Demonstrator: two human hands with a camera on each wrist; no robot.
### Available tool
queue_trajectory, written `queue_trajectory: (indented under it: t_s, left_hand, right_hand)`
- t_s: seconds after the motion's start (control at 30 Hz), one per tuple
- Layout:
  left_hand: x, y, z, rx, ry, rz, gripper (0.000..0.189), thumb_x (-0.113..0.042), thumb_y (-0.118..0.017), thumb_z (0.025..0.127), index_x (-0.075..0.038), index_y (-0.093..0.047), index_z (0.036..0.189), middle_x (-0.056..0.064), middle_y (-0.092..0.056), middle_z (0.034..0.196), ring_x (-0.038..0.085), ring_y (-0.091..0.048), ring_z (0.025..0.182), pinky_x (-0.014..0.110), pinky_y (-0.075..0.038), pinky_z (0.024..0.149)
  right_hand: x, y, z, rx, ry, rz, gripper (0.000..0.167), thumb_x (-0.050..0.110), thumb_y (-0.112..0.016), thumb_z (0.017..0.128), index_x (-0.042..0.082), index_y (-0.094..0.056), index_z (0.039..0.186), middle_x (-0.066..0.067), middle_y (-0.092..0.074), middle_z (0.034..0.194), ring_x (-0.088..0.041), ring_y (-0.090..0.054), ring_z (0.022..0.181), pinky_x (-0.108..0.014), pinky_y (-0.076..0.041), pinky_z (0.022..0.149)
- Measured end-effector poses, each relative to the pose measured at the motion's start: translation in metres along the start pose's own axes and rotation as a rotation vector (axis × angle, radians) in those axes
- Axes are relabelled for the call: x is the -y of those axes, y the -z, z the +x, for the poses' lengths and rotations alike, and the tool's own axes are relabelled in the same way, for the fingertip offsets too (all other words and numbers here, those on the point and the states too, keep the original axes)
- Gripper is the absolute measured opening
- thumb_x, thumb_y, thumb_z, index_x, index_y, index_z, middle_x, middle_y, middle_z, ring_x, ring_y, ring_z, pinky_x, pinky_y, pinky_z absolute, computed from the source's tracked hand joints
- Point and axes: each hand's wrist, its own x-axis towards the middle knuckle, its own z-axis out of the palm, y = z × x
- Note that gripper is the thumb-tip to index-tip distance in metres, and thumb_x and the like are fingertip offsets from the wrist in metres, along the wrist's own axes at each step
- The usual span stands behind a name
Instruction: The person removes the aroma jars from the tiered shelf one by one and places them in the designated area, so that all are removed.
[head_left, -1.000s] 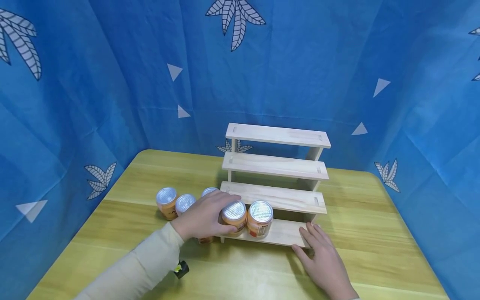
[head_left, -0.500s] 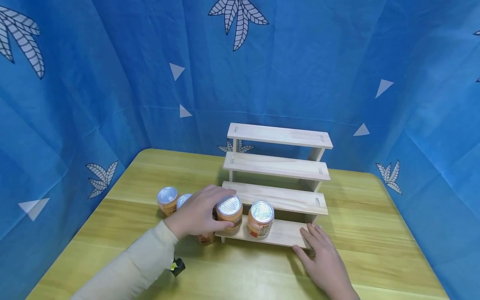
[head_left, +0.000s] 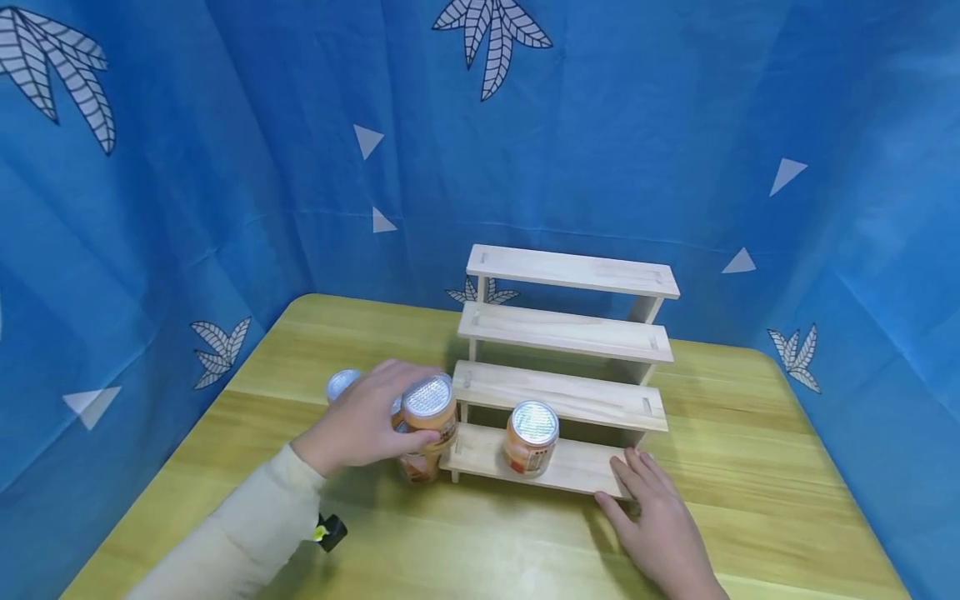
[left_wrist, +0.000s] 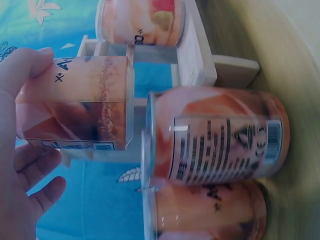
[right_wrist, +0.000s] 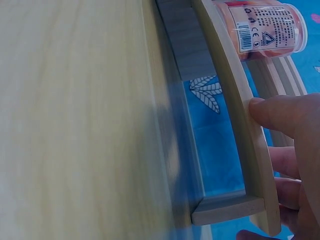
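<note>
My left hand (head_left: pixel 363 417) grips an orange-labelled can (left_wrist: pixel 80 105) with a silver lid, thumb and fingers on opposite sides. It is raised just left of the stepped wooden shelf (head_left: pixel 558 392), overlapping other cans in the head view. One matching can (head_left: pixel 531 442) stands upright on the lowest step, left of its middle. Below the held can, another can (left_wrist: pixel 220 135) stands on the table beside a further one (left_wrist: pixel 210 212). My right hand (head_left: pixel 663 521) rests on the right end of the lowest step, thumb (right_wrist: pixel 272 112) at its front edge and fingers extended on top.
A can with a silver lid (head_left: pixel 343 383) stands at the far left, partly behind my left hand. The upper three steps rise toward a blue patterned curtain (head_left: pixel 600 125) behind the wooden table (head_left: pixel 750 467). A small black object (head_left: pixel 330 533) shows beneath my left sleeve.
My left hand has moved left with its can, off the lowest step. The other can stays on that step. My right hand keeps its place on the shelf; the head view has shifted slightly.
</note>
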Motion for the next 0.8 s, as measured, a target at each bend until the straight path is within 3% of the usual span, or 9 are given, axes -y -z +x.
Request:
queue_trajectory:
  t_s: [0.23, 0.53, 0.8]
  left_hand:
    - [0.008, 0.014, -0.016, -0.028, 0.043, 0.026, 0.074, -0.049, -0.084, 0.078, -0.025, -0.056, 0.142, -0.006, -0.06, 0.134, 0.018, -0.054, 0.123, 0.052, -0.049, 0.094]
    - [0.02, 0.024, -0.035, -0.055, 0.078, -0.001, 0.075, -0.047, -0.086, 0.077, -0.019, -0.057, 0.141, -0.006, -0.062, 0.131, 0.016, -0.055, 0.116, 0.046, -0.052, 0.09]
    - [0.031, 0.03, -0.048, -0.077, 0.125, 0.033, 0.074, -0.045, -0.085, 0.078, -0.019, -0.056, 0.141, -0.004, -0.063, 0.129, 0.016, -0.056, 0.112, 0.044, -0.053, 0.086]
  right_hand:
    - [0.001, -0.001, 0.002, 0.001, 0.009, 0.006, 0.06, 0.044, -0.072, 0.092, 0.002, -0.063, 0.135, -0.023, -0.05, 0.148, -0.045, -0.04, 0.138, -0.063, -0.036, 0.107]
    - [0.001, -0.003, 0.002, -0.005, 0.004, 0.004, 0.06, 0.043, -0.073, 0.092, 0.002, -0.063, 0.134, -0.024, -0.05, 0.147, -0.047, -0.04, 0.138, -0.064, -0.037, 0.106]
    - [0.003, -0.002, 0.001, 0.011, 0.0, 0.008, 0.062, 0.045, -0.071, 0.093, 0.002, -0.061, 0.137, -0.025, -0.048, 0.148, -0.047, -0.039, 0.138, -0.064, -0.036, 0.106]
